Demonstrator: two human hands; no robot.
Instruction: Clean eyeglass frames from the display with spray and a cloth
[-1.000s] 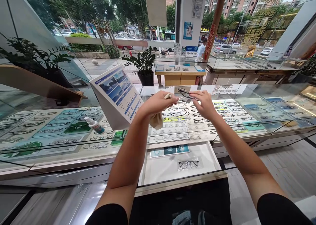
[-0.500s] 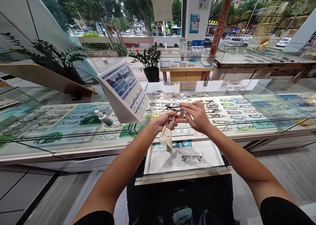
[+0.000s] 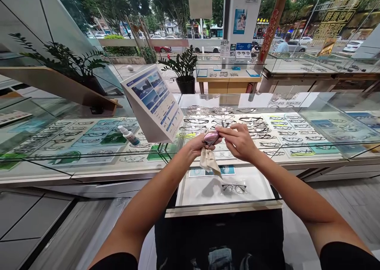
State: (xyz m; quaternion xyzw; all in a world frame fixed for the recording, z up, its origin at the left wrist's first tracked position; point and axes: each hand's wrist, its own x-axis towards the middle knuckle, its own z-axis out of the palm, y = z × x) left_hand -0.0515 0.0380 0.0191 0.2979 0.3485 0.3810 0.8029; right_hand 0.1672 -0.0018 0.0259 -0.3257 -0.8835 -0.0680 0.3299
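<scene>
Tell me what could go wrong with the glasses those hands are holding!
The held glasses might slip, since the left hand has a cloth to hold too. If they fell, they could bump the bagged glasses in the pulled-out drawer. The right hand has its bare fingers on them, so it might leave smudges.

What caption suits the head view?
Left hand and right hand hold eyeglasses, beige cloth hanging below, at a display counter.

Glass display counter (image 3: pixel 97 174), gray plank floor (image 3: pixel 353 201), large windows (image 3: pixel 118 9) (daylit).
</scene>
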